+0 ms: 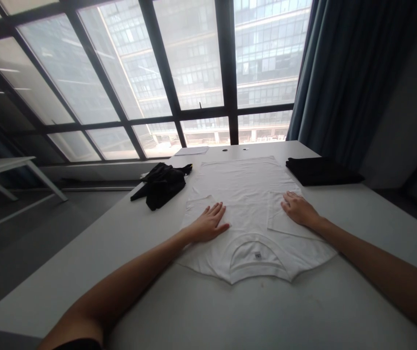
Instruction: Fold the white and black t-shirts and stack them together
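White T-shirt [245, 194] lies flat on the table [230, 311]. We find both sleeves folded in, body not yet folded. Left hand [208, 224] and right hand [299, 210] rest flat on it, gripping nothing.

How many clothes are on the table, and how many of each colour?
White clothes: 1, the flat white cotton T-shirt
Black clothes: 2, the crumpled black garment and the folded black garment
Total: 3
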### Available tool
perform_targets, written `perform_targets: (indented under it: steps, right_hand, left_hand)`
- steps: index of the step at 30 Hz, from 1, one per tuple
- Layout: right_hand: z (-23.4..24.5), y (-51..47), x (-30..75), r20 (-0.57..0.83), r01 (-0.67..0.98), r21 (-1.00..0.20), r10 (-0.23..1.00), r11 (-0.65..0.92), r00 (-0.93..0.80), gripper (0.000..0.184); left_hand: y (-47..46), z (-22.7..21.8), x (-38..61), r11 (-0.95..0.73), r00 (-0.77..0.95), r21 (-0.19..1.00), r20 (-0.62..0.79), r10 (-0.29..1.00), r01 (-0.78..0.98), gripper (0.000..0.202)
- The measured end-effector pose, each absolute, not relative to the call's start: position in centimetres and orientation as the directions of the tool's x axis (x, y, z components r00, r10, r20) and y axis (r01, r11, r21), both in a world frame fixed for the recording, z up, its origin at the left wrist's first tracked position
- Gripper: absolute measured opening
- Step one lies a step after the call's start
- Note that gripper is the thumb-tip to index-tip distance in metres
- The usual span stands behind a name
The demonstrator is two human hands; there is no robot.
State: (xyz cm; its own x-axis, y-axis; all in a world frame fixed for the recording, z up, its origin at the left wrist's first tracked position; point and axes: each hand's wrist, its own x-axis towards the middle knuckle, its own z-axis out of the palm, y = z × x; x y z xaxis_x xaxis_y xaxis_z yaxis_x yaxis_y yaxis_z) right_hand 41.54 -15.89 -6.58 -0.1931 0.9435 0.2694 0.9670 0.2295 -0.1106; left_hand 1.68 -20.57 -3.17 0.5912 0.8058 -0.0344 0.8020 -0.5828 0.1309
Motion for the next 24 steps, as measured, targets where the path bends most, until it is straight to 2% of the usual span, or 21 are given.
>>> perform_targets:
  steps: [4,9,15,24]
  right_hand:
    - [-6.5,-15.9,41.5,0.271,0.966,-0.119,0.944,0.228,-0.189,0.054]
    - [-6.4,-16.1,41.4,0.27,0.967,-0.112,0.943,0.229,-0.192,0.053]
    - [-6.4,-16.0,41.4,0.262,0.969,-0.103,0.946,0.225,-0.192,0.054]
    - [-6.5,-15.9,41.5,0.26,0.968,-0.117,0.948,0.221,-0.185,0.054]
  left_hand:
    - [-21.9,-2.4,2.5,-0.725,0.74,0.161,-0.06,0.67,0.67,0.079]
    - [-22.7,-1.3,2.9,-0.785,0.811,0.217,-0.059,0.583,0.58,0.076]
    - [-22.9,-0.7,3.0,-0.804,0.839,0.251,-0.07,0.54,0.539,0.076]
    - [-22.8,-0.9,2.9,-0.814,0.845,0.239,-0.06,0.531,0.529,0.074]
